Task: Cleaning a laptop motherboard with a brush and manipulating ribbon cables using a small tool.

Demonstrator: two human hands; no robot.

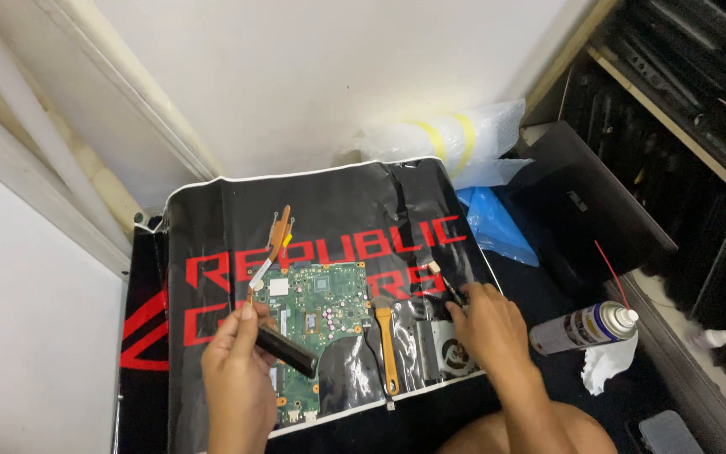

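I'm mid-clean on the motherboard [317, 315], I'd say: the green board lies flat on the black-and-red mat [212, 227] spread over the worktop, approx centre of it, w/ its copper heat pipe [277, 235] angled up off the top-left corner. My left hand [237, 370] has its fingers wrapped round a dark cylinder [287, 351], matte black, smooth, looks like a tool handle or small bottle, can't tell which; its far end rests over the board's lower-left part. My right hand [489, 324] has fingers pinched shut on a thin dark tool [445, 284] w/ a pale tip, prob a small brush, pointing up-left, tip just beside the board's right edge over the mat's red print. Between my hands lies a flat brush [386, 336] w/ an orange-tan handle, bristles toward the board, untouched. Near my right wrist a metal fan/heatsink block [447, 349] sits on the mat, dull grey, finned. Off to the right, well apart: a spray can [581, 326] on its side, glossy, red straw in the nozzle, and a crumpled white tissue [607, 361] touching it. Next move, as I judge it, needs a light touch: the board's studded w/ small parts and connectors, so the thin tool should come in shallow, left hand steadying w/out pressing. The mat looks slick and creased, so things could slide.
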